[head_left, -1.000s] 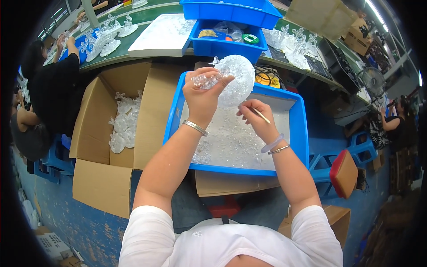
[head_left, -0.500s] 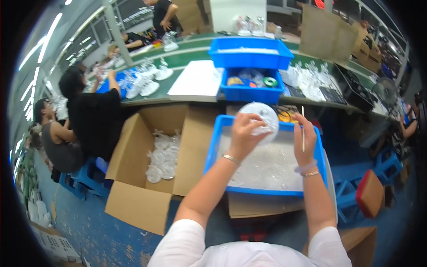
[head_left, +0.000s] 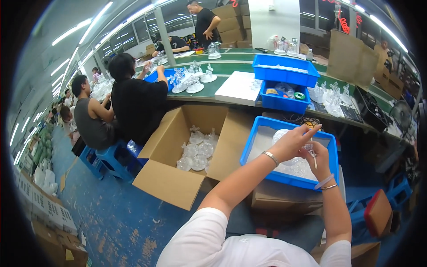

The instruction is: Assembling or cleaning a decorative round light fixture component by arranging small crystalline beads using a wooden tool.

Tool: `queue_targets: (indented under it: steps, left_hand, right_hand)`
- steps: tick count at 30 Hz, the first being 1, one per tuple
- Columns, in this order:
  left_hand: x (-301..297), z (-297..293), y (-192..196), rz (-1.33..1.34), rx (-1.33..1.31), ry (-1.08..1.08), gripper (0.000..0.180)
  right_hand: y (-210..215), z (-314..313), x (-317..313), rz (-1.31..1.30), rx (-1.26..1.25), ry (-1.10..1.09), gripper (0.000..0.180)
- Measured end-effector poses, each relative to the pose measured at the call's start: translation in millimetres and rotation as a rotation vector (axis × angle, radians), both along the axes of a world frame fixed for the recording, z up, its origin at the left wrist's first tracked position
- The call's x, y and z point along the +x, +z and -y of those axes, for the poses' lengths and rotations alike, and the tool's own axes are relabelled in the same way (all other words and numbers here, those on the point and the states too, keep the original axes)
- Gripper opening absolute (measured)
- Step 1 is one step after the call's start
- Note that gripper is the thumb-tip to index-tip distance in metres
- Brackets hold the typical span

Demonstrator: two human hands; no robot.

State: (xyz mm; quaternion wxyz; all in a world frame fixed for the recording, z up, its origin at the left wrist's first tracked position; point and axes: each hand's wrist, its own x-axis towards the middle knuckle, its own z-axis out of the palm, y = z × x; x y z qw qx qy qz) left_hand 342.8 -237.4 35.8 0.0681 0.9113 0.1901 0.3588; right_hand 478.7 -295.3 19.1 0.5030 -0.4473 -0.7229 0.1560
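Note:
My left hand (head_left: 288, 143) is closed on a clear, round-based plastic piece (head_left: 279, 135), held over the blue tray (head_left: 254, 159). Part of the piece is hidden behind my fingers. Close against it, my right hand (head_left: 317, 161) pinches a thin pale stick (head_left: 315, 160), and its fingertips overlap my left ones. White, grainy material with clear bits (head_left: 299, 169) covers the tray's bottom. Whether the stick touches the piece, I cannot tell.
Left of the tray stands an open cardboard box (head_left: 168, 180) with several clear pieces (head_left: 195, 151) inside. Two blue bins (head_left: 284, 104) are stacked on the green bench (head_left: 231, 66), beside a white board (head_left: 238, 87). A person in black (head_left: 140, 100) sits at the left.
My view has swung left, so the scene sits further right. Both hands have come together, the right one bringing the stick to the piece, which is now partly covered by my fingers.

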Motion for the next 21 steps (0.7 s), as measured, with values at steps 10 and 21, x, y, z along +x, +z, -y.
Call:
queue_targets:
  steps: [10, 21]
  left_hand:
    - [-30.2, -0.6, -49.6, 0.145, 0.135, 0.177, 0.054]
    - [-42.1, 1.6, -107.9, 0.116, -0.095, 0.401, 0.042]
  right_hand:
    - [-31.0, 0.3, 95.0, -0.403, -0.169, -0.113, 0.007]
    - [-46.2, 13.9, 135.1, -0.702, -0.319, -0.244, 0.013]
